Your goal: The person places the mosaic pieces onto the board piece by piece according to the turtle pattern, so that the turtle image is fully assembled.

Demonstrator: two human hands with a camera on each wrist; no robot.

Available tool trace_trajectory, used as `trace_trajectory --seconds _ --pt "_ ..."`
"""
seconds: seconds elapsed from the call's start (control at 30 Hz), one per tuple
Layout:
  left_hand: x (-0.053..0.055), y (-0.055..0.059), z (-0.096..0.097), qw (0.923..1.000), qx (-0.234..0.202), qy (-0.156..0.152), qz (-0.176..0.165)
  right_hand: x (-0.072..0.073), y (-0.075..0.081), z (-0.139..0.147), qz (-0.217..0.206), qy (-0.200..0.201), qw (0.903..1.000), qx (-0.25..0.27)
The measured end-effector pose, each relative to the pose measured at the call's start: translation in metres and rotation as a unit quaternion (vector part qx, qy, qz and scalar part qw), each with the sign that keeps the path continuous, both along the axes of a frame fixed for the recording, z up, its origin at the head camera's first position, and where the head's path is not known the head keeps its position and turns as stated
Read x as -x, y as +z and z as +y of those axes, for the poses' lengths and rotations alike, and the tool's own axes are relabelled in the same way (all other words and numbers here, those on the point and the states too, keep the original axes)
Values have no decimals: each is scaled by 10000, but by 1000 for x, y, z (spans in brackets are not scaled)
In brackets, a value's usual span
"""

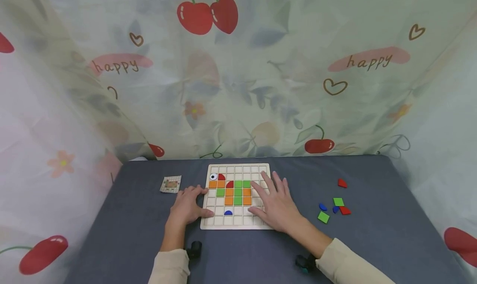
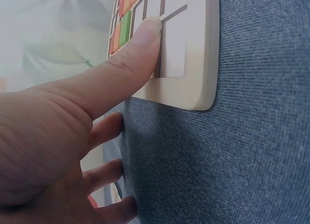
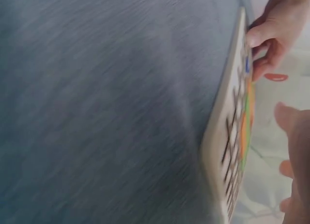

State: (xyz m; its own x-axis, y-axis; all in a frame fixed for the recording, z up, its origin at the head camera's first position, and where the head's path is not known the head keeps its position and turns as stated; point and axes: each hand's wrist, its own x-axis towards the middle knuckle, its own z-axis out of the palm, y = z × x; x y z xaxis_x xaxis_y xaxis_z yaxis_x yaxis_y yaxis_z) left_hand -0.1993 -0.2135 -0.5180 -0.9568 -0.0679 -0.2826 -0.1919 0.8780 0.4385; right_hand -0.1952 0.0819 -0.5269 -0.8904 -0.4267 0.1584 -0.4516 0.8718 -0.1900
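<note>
A pale gridded board (image 1: 238,220) lies on the table with orange, green and red tiles set in its middle and upper-left cells. A round eye tile (image 1: 213,176) sits near its top left corner, and a blue half-circle (image 1: 228,213) lies lower down. My left hand (image 1: 186,205) is at the board's left edge; in the left wrist view its thumb (image 2: 131,59) rests on the board's face while the other fingers reach down beside the edge. Over the board's right side, my right hand (image 1: 277,203) spreads its fingers and holds nothing; whether it touches the board I cannot tell.
Right of the board lie loose tiles: a red piece (image 1: 342,183), a green square (image 1: 323,217), and several more pieces close together. A small picture card (image 1: 171,184) lies to the left. A patterned curtain (image 1: 238,89) hangs behind the dark table (image 1: 238,259).
</note>
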Motion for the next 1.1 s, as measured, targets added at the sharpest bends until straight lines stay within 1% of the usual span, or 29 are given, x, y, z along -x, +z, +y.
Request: trace_trajectory --seconds 0.07,0.17,0.33,0.4,0.5,0.67,0.73,0.87,1.1 --pt "0 1 0 10000 2 7 3 -1 -1 7 -40 -45 9998 -166" --pt "0 0 2 10000 -5 14 -6 -3 -4 19 57 -106 9996 -262" --pt "1 -1 6 10000 -26 -12 -2 -5 -11 47 160 -264 9994 -180" --pt "2 -1 7 10000 -47 -57 13 -6 -14 58 135 -360 9991 -172" --pt "1 0 7 10000 -54 -45 12 -6 -18 74 32 -474 9987 -174" --pt "-1 3 3 10000 24 32 -22 -7 -24 96 -311 -661 9973 -73" --pt "-2 3 2 10000 40 15 -28 -8 -25 106 -395 -761 9963 -41" --pt "-2 4 2 10000 41 12 -49 -10 -25 128 -431 -849 9954 75" --pt "-2 3 2 10000 54 -2 -63 -14 -15 162 -531 -811 9945 393"
